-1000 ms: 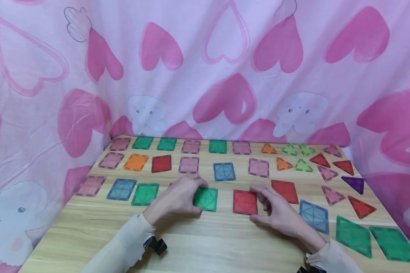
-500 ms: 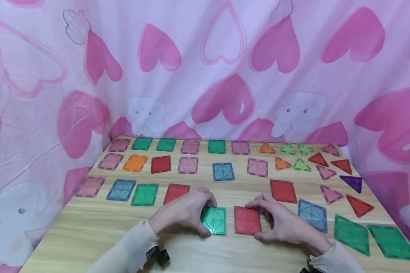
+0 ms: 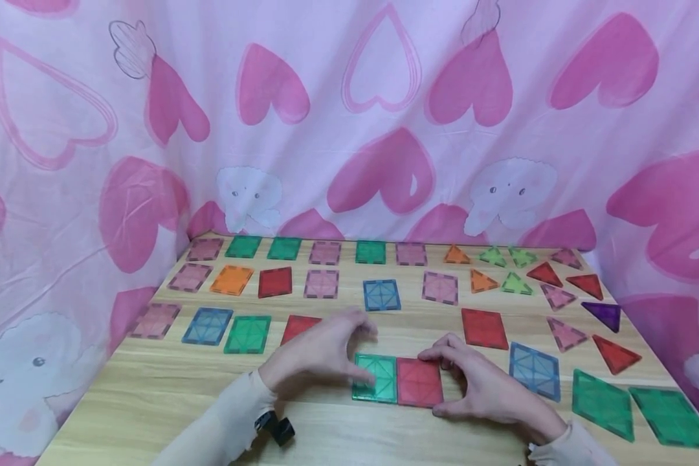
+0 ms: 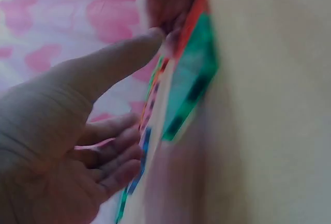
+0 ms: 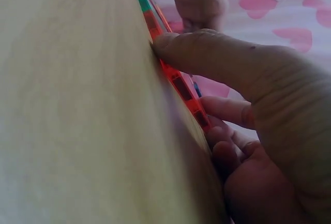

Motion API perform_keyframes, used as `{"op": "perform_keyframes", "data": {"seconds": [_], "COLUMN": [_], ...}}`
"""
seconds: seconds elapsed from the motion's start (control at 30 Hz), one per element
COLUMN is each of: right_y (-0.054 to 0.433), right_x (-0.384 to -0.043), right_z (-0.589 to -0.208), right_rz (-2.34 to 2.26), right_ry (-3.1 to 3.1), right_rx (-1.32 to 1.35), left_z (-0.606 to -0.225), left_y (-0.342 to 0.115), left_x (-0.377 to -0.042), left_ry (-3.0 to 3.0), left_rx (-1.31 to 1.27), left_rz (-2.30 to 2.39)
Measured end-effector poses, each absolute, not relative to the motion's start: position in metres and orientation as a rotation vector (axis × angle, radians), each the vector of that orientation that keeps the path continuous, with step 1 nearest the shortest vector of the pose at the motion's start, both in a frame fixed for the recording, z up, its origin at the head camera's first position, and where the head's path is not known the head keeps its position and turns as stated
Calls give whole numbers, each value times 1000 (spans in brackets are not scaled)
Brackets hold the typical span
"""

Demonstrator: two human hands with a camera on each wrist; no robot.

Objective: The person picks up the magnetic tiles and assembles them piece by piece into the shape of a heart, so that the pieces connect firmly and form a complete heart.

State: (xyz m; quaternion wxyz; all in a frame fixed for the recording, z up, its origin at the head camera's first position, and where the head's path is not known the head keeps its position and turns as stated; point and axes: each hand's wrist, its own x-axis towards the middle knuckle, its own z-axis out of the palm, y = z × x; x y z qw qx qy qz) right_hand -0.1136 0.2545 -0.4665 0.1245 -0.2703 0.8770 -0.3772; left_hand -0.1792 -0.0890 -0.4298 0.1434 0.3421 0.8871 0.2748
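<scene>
A green square magnetic tile (image 3: 387, 378) and a red square magnetic tile (image 3: 418, 383) lie side by side on the wooden table, their edges meeting. My right hand (image 3: 482, 383) holds the red tile by its right side, thumb at the near edge and fingertips at the far edge. In the right wrist view, the thumb presses along the edge of the red tile (image 5: 181, 87). My left hand (image 3: 323, 346) hovers over the green tile's left side, fingers spread and loosely bent, thumb overlapping the tile. The left wrist view shows this hand (image 4: 67, 131) apart from the green tile (image 4: 194, 71).
Rows of pink, green, orange, red and blue square tiles, such as a blue one (image 3: 381, 295), spread behind the hands. Triangles, including a purple one (image 3: 604, 315), lie at the right. Two larger green tiles (image 3: 602, 404) sit near the right edge. A pink curtain (image 3: 349, 129) encloses the table.
Both tiles have come nearer the body, and the green one has moved right until it meets the red one. My left hand has just let go of the green tile.
</scene>
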Motion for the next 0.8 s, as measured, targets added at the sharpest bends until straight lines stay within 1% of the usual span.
{"op": "perform_keyframes", "data": {"seconds": [0.2, 0.33, 0.57, 0.6, 0.8], "right_y": [261, 264, 263, 263, 262], "right_x": [-118, -120, -120, -120, -122], "right_z": [-470, -471, -471, -471, -471], "right_rz": [-1165, -1222, -1251, -1252, -1248], "right_ry": [2564, 2555, 2527, 2525, 2524], "right_rx": [-751, -745, -747, -749, -754], "left_z": [-432, -441, -451, -460, -458], "left_y": [-85, -79, -67, -68, -68], "left_x": [-223, -245, -261, -268, -268], "left_ry": [2710, 2762, 2774, 2787, 2806], "left_rx": [968, 945, 982, 1011, 999], "left_rz": [981, 958, 877, 865, 826]}}
